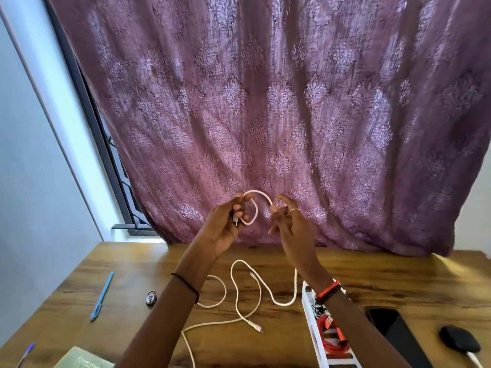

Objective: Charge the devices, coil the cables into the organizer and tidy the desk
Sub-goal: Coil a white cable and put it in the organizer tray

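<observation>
Both my hands are raised above the wooden desk [385, 277] in front of the curtain. My left hand [225, 227] pinches the plug end of a white cable [256, 200], which arcs in a small loop over to my right hand [288, 221]. There the thumb and forefinger pinch it, with the other fingers spread. The rest of the white cable trails down to the desk in loose curves [239, 290]. A second thin white cable [212, 324] lies across it. A white organizer tray [309, 314] at my right wrist holds a coiled red cable [333, 338].
A black phone [390, 325] and a small black device [459, 341] with a white lead lie at the right. On the left sit a blue pen [102, 296], a small padlock [151, 298], another pen [26, 354] and a book [82, 359]. A purple curtain [265, 115] hangs behind.
</observation>
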